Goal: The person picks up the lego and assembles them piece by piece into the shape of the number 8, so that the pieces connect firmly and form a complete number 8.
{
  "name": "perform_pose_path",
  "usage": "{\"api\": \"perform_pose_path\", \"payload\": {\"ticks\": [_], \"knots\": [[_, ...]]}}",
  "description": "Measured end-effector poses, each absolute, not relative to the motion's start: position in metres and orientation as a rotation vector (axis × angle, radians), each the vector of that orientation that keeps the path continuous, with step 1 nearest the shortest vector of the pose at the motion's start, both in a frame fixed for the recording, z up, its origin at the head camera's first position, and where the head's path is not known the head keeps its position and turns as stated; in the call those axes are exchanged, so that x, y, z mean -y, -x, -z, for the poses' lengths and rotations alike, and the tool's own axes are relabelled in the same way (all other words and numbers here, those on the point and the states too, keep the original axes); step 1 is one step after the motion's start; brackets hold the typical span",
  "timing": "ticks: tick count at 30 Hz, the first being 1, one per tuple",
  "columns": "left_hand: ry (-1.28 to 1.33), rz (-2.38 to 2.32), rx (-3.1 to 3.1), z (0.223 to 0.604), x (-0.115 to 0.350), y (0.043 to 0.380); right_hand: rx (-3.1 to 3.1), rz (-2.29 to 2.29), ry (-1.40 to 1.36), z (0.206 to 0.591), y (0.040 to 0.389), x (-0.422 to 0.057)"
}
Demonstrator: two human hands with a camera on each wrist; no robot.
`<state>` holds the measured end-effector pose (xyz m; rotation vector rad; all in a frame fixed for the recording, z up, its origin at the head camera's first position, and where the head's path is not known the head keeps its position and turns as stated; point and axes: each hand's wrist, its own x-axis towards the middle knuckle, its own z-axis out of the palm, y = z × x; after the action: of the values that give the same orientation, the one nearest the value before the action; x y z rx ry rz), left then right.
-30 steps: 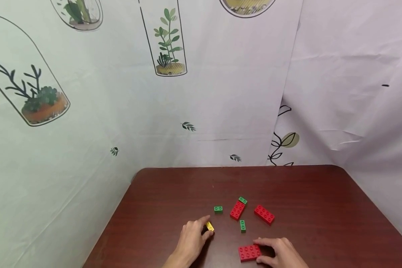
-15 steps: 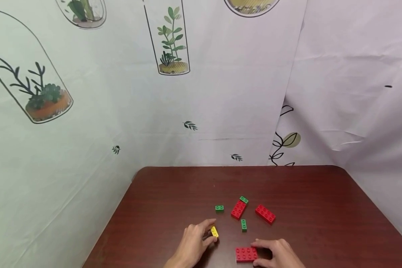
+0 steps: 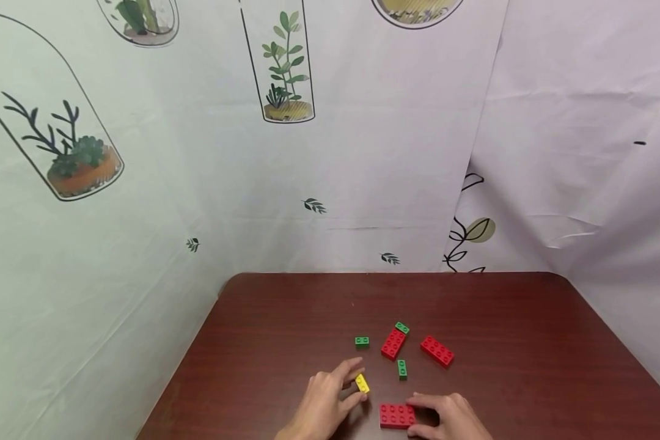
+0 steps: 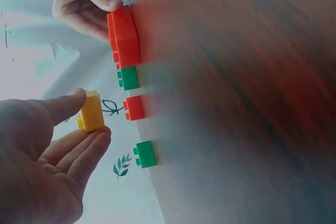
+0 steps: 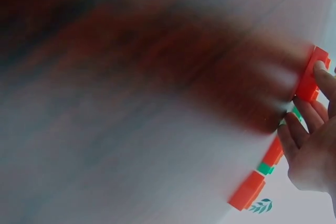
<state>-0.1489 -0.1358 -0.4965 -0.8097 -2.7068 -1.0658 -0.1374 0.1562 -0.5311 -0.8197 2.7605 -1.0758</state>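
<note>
Shifted since the earlier frame: yellow brick [image 3: 362, 384], brought rightward by the left hand [image 3: 323, 398]; gripped red brick [image 3: 395, 416], brought leftward by the right hand [image 3: 445, 418]. Gap between the two bricks narrower.

Cloth [image 3: 385, 153], pale, printed with plants in glass vessels; hung behind the tabletop and along its sides.

Tabletop [image 3: 286, 311], dark reddish-brown, rounded far corners.

Left hand, near side, left of the bricks: grasping, yellow brick pinched between thumb and fingers.

Right hand, near side, right: grasping, thumb and fingers on the right end of the gripped red brick.

Red bricks, three, eight studs each. Gripped red brick nearest; angled red brick [image 3: 393, 344] farther off, centre; right red brick [image 3: 437, 351] just beside it, slanting the other way.

Green bricks, two studs each: far green brick [image 3: 402, 328] at the far end of the angled red brick, whether joined cannot be told; left green brick [image 3: 362, 342], lying crosswise; near green brick [image 3: 402, 370], lying lengthwise.

Yellow brick, two studs, studs upward: in the left hand, left of and slightly beyond the gripped red brick, apart from it.
</note>
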Motion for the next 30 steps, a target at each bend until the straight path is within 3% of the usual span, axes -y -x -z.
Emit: {"api": "perform_pose_path", "payload": {"ticks": [17, 30], "knots": [[0.812, 1.226, 2.869, 0.499, 0.126, 0.147, -2.756, 1.080, 0.804, 0.529, 0.141, -0.152], [0.967, 1.115, 2.891, 0.505, 0.121, 0.146, -2.708, 1.085, 0.781, 0.528, 0.142, -0.154]]}}
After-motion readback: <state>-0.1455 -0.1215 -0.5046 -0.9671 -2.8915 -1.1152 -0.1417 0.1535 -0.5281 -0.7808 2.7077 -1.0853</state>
